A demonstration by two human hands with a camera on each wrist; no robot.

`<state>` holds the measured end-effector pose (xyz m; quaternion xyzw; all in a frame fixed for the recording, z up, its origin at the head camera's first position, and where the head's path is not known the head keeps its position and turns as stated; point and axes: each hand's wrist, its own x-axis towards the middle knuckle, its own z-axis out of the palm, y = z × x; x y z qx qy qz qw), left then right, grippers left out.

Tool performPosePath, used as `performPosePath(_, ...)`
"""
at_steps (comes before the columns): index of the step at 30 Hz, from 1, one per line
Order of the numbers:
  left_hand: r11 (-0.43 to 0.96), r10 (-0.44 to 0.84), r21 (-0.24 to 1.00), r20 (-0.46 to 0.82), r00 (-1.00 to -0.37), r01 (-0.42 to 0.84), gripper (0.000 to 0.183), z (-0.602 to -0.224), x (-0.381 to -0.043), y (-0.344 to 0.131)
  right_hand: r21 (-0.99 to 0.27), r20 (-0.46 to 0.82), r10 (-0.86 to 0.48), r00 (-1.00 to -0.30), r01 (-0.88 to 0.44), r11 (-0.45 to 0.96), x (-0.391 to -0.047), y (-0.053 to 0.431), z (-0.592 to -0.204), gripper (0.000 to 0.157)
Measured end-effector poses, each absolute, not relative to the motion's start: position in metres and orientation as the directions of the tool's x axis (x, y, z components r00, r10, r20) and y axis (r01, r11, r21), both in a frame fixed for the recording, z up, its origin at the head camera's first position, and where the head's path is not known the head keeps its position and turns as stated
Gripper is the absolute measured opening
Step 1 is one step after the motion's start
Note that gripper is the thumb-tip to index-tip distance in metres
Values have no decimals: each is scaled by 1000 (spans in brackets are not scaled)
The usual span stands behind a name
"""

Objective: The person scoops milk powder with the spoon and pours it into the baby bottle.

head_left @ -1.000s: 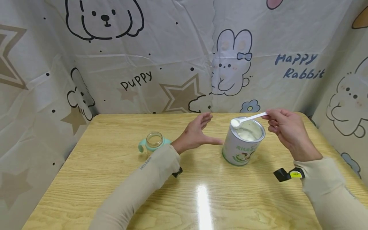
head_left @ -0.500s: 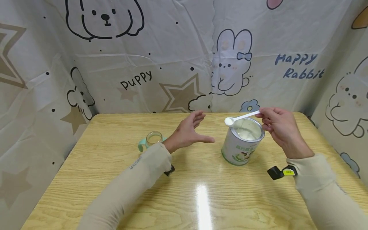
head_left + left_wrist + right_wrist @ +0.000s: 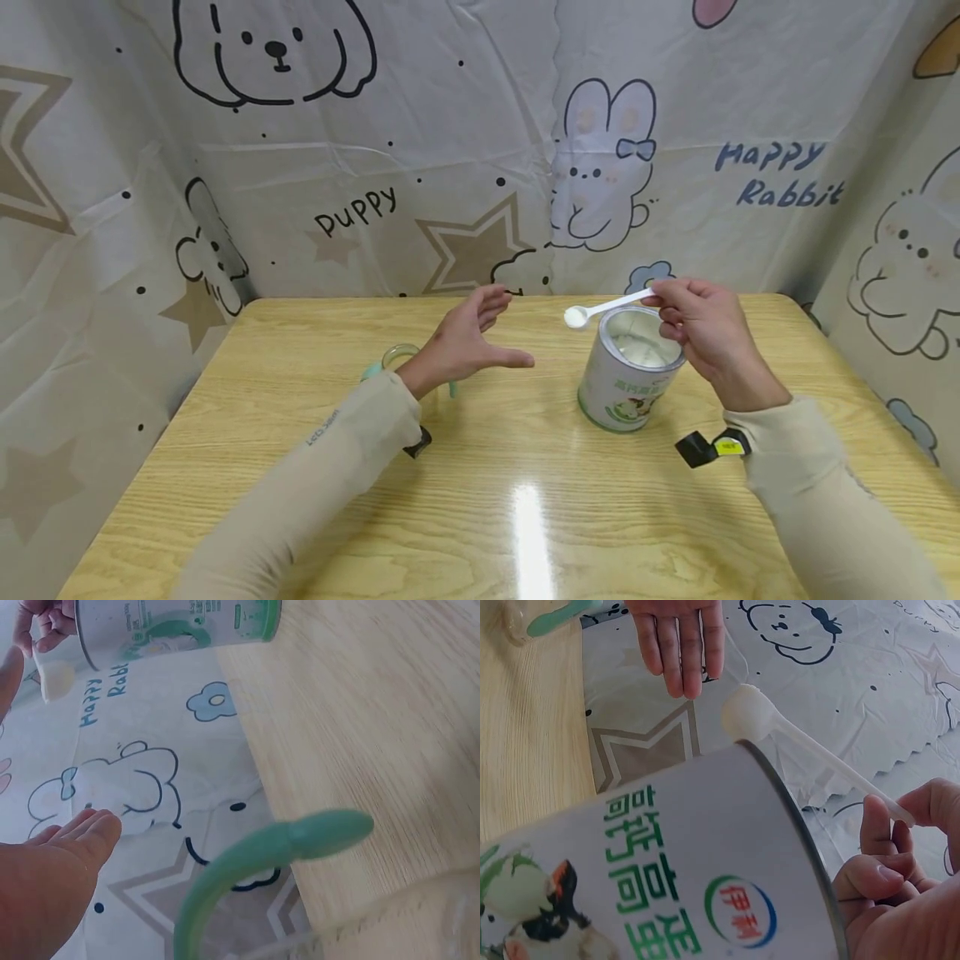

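My right hand (image 3: 701, 333) pinches the end of a white measuring scoop (image 3: 611, 305) between thumb and fingers. Its bowl is heaped with pale milk powder (image 3: 577, 317) and hangs level just past the left rim of the milk powder can (image 3: 626, 392). The can stands upright and lidless, with powder inside. Off to the left, my left hand (image 3: 463, 337) is held in the air with its thumb spread from straight fingers and nothing in its grasp. Behind that wrist stands a baby bottle (image 3: 400, 354), uncapped and partly hidden. Its green handle (image 3: 247, 859) shows large in the left wrist view.
Everything stands on a light wooden table (image 3: 480, 508). A printed cloth (image 3: 465, 150) hangs along the table's back edge and both sides. The can is at right of centre, the bottle at left of centre.
My right hand has carried the filled scoop leftward, from over the can's opening to beyond its left rim. My left hand has also moved left, covering more of the bottle.
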<state>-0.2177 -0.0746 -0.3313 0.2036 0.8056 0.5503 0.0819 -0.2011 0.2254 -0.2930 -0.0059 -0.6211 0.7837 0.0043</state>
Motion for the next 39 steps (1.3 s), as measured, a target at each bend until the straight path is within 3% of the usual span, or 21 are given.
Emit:
performPosePath(18, 289, 386, 932, 96, -918, 219, 101, -323, -215, -100, -979, -9, 6, -1000, 7, -205, -204, 204, -292, 22)
performPosePath(39, 452, 369, 851, 95, -924, 268, 99, -314, -212, -145, -981, 12, -29, -1000, -6, -196, -210, 177, -291, 25)
